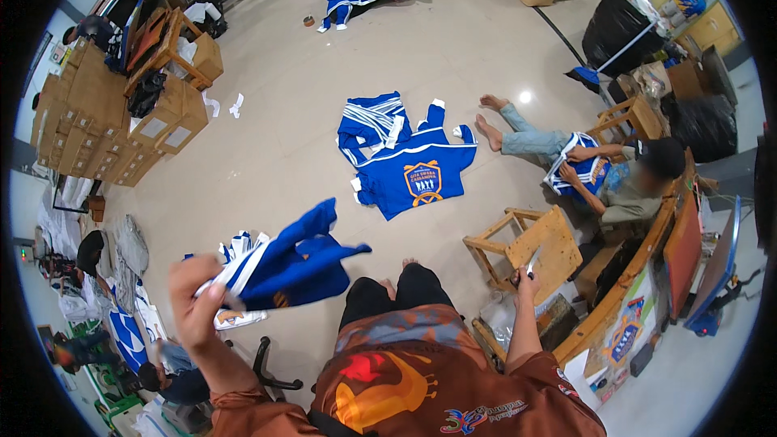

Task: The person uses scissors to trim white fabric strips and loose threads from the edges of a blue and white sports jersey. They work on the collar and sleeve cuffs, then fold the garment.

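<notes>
Bright, fairly even light filled the room — a white glare spot (525, 97) shone on the glossy floor (275, 121). The left hand (201, 290) was blurred; straight edges curved toward a black rim — the far left seemed soft.

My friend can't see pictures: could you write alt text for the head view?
A person's left hand holds up a blue garment; the right hand holds scissors over a stool. Blue clothes lie on the floor ahead, near a seated person.

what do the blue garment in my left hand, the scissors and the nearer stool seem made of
The blue garment: soft, matte-looking fabric, since it folds loosely; fibre unclear. The scissors: likely metal blades, judging by their smooth, silvery look. The nearer stool: apparently wood, tan, with board-like parts and darker marks.
</notes>
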### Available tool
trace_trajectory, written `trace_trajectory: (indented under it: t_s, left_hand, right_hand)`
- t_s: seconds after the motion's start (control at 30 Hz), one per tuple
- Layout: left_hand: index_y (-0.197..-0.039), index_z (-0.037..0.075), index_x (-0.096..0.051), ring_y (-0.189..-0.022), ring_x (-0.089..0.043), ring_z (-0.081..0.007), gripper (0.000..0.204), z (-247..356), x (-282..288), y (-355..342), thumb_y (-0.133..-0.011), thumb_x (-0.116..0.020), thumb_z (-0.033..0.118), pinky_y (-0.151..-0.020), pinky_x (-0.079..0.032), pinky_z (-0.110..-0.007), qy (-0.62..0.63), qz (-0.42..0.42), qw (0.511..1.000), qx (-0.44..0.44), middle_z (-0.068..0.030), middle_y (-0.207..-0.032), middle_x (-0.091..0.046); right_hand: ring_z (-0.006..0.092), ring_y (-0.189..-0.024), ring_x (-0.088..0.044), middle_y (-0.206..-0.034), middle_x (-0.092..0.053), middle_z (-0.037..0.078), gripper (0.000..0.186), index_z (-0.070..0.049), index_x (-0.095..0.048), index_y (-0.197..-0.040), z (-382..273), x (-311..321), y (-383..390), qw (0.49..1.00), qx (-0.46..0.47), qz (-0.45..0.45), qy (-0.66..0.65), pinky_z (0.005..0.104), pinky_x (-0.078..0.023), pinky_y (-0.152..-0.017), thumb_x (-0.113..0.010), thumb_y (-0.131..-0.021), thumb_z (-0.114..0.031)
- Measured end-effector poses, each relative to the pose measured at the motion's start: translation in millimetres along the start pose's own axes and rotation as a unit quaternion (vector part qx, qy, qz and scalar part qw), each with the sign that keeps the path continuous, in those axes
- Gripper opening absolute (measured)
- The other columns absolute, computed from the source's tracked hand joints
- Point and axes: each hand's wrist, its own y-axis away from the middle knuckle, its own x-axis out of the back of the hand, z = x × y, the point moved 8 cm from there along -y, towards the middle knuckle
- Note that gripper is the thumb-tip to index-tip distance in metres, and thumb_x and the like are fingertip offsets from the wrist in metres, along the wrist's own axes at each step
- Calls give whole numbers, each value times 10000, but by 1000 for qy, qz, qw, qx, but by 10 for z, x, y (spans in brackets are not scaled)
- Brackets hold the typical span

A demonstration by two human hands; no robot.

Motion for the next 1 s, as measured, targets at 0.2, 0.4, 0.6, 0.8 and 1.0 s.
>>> trace_trajectory:
  t_s: [0.2, 0.4, 0.6, 0.8, 1.0]
  left_hand:
    - [-886, -40, -668, -773, -626, -235, 460, -347, -139, 96, -861, -668, 419, -730, -458, -362, 55, 176, 983, 16, -169, -843, -657]
    - [-1085, -46, -624, -794, -694, -282, 388, -1127, -881, 111, -1007, -577, 331, -710, -582, -375, 222, 126, 964, -71, -181, -903, -671]
    - [-1109, -17, -614, -799, -706, -262, 326, -1455, -1680, -108, -1051, -527, 292, -723, -599, -374, 254, 89, 953, -138, -157, -928, -685]
    - [-1134, 12, -604, -804, -718, -242, 275, -1231, -2525, -435, -1096, -476, 253, -735, -617, -372, 352, 2, 910, -221, -133, -952, -699]
    - [-1133, 16, -584, -815, -727, -237, 274, -484, -2829, -849, -1127, -409, 227, -745, -632, -379, 387, 12, 903, -187, -125, -975, -702]
  right_hand:
    - [199, -685, -641, -756, -675, 61, 326, -43, -697, -900, 729, 504, -630, 986, 28, 138, 89, 376, -522, -656, -735, -969, -360]
    - [316, -833, -679, -900, -708, 162, 355, 4, -714, -978, 472, 410, -592, 858, 241, 274, 360, 454, -516, -787, -727, -919, -346]
    - [276, -792, -635, -842, -664, 116, 349, -16, -653, -906, 540, 368, -890, 876, 204, 279, 335, 426, -517, -767, -735, -894, -355]
    - [253, -859, -639, -917, -690, 136, 467, 41, -672, -1029, 539, 641, -950, 975, 129, 169, 59, 391, -511, -802, -721, -983, -422]
    - [265, -1149, -601, -1207, -641, 143, 352, -21, -625, -1278, -524, -1235, 757, 916, 388, 91, 43, 404, -486, -1007, -707, -946, -105]
